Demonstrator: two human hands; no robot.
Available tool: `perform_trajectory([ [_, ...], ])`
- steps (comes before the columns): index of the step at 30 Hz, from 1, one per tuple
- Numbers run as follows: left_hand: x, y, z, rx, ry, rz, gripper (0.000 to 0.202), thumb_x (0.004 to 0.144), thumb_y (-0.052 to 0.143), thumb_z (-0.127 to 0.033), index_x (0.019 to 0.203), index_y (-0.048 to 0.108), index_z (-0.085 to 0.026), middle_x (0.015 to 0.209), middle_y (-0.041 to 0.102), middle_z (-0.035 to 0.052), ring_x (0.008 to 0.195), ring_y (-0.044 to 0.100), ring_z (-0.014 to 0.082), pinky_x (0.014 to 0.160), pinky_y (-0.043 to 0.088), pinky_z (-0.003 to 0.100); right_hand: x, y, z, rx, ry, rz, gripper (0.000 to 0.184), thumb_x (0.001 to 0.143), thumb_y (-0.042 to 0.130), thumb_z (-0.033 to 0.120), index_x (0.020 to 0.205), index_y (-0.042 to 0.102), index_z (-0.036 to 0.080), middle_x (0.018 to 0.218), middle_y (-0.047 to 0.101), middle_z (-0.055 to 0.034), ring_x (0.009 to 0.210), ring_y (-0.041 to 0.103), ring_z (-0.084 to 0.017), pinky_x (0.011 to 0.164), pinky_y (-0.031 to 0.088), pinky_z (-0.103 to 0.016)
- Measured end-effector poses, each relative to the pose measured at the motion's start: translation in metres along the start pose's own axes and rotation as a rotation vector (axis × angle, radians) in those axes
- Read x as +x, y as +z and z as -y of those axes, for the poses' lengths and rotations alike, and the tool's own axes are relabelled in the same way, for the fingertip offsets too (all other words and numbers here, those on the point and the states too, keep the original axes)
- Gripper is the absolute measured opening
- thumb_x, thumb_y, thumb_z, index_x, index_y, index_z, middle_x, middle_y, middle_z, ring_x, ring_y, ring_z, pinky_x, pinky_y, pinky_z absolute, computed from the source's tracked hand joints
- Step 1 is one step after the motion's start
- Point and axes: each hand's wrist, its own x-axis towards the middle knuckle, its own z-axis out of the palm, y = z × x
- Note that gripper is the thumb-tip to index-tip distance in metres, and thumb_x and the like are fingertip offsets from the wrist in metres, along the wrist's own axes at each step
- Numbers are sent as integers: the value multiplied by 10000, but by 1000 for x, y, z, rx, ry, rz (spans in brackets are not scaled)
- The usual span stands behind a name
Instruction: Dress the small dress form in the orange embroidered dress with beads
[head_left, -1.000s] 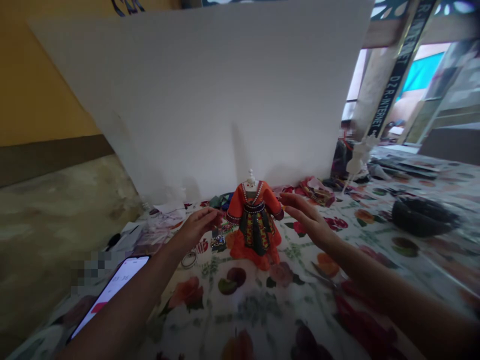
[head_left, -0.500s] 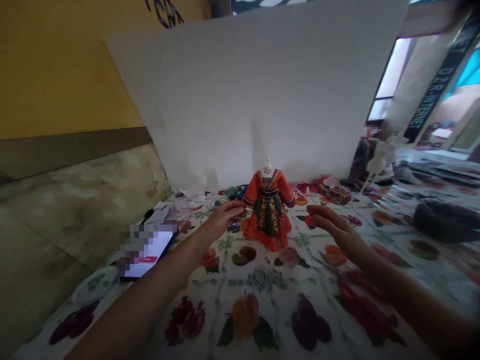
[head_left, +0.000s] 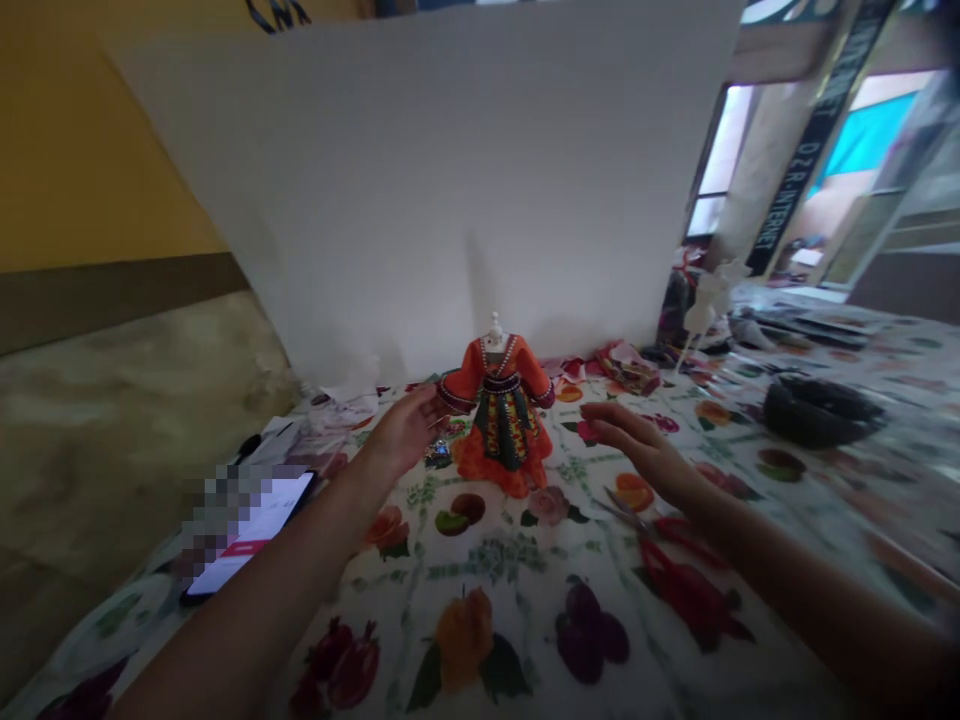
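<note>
A small orange dress with bead trim, a dark belt and a green-and-yellow patterned front panel stands upright on a white headless mannequin. My left hand is beside the cuff of the sleeve on the left, its fingers loosely curved and seemingly at the cuff's edge. Whether they touch it I cannot tell. On the other side, my right hand is held open and apart from the dress, fingers stretched towards it. Red-handled scissors lie under my right forearm, partly hidden by it.
A white board stands behind the dress. A phone with a lit screen lies at the left. Fabric scraps are along the back, with a black bowl-like object at the right. The tablecloth has fruit prints.
The view has turned to the right, so the dress and board appear further left. My left hand's fingers are more curved beside the sleeve. My right hand remains open.
</note>
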Motion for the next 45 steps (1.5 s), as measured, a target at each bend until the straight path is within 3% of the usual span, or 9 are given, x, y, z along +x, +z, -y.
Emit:
perform_trajectory([
  [6, -10, -11, 3, 51, -47, -91, 165, 894, 581, -150, 960, 731, -135, 905, 767, 67, 853, 718, 166, 745, 586, 249, 7, -4, -5, 2, -18, 23, 399, 915, 606, 508, 1195, 665, 230, 1189, 697, -79, 1075, 665, -248, 944, 551, -432],
  [11, -24, -29, 6, 269, -49, -182, 138, 752, 755, -237, 882, 751, -192, 828, 752, 37, 738, 690, 173, 639, 580, 238, 11, -35, -6, 11, -75, -81, 386, 910, 623, 493, 1195, 677, 237, 1174, 689, -71, 1066, 658, -231, 897, 558, -388],
  [16, -48, -27, 18, 596, 16, -51, 271, 701, 861, -412, 892, 765, -246, 863, 754, 20, 822, 692, 161, 757, 569, 197, 12, -62, -15, -53, -50, -24, 300, 908, 640, 455, 1078, 718, 221, 991, 725, -57, 930, 680, -209, 853, 557, -367],
  [20, -66, -3, 26, 934, -60, 222, 230, 786, 780, -458, 881, 761, -250, 851, 749, 40, 808, 694, 188, 719, 558, 230, 8, -64, -24, -121, -47, 117, 254, 934, 585, 401, 983, 727, 196, 879, 718, -49, 846, 677, -187, 798, 551, -336],
  [23, -72, 10, 32, 1018, -116, 391, 201, 847, 709, -440, 931, 744, -262, 940, 749, 34, 842, 702, 192, 756, 564, 257, 2, -59, -22, -174, -43, 230, 241, 945, 553, 364, 976, 716, 189, 869, 716, -44, 815, 680, -178, 742, 539, -307],
  [29, -70, 14, 38, 1180, -98, 555, 179, 921, 621, -402, 1001, 709, -268, 997, 724, 14, 904, 670, 177, 794, 523, 245, -9, -46, 3, -461, -141, 441, 226, 968, 514, 269, 1008, 722, 189, 976, 740, -55, 847, 681, -165, 745, 494, -280],
  [34, -62, 25, 45, 1105, -95, 518, 208, 869, 681, -403, 1010, 750, -266, 1018, 740, 52, 858, 683, 217, 716, 511, 259, -8, -20, 10, -512, -243, 576, 248, 965, 488, 197, 1045, 723, 196, 1028, 733, -62, 895, 671, -183, 803, 486, -298],
  [38, -56, 34, 59, 987, -149, 546, 372, 860, 691, -384, 1219, 682, -285, 910, 740, 51, 814, 678, 236, 692, 488, 281, -2, 14, 2, -584, -287, 703, 283, 981, 460, 177, 1124, 704, 189, 1033, 709, -90, 879, 658, -197, 779, 477, -315],
  [45, -50, 31, 67, 1048, -113, 519, 539, 882, 656, -402, 1386, 533, -257, 831, 698, 22, 774, 640, 216, 706, 444, 290, 11, 49, -7, -746, -309, 669, 181, 960, 553, 232, 1062, 679, 153, 1008, 674, -106, 897, 632, -212, 746, 449, -305],
])
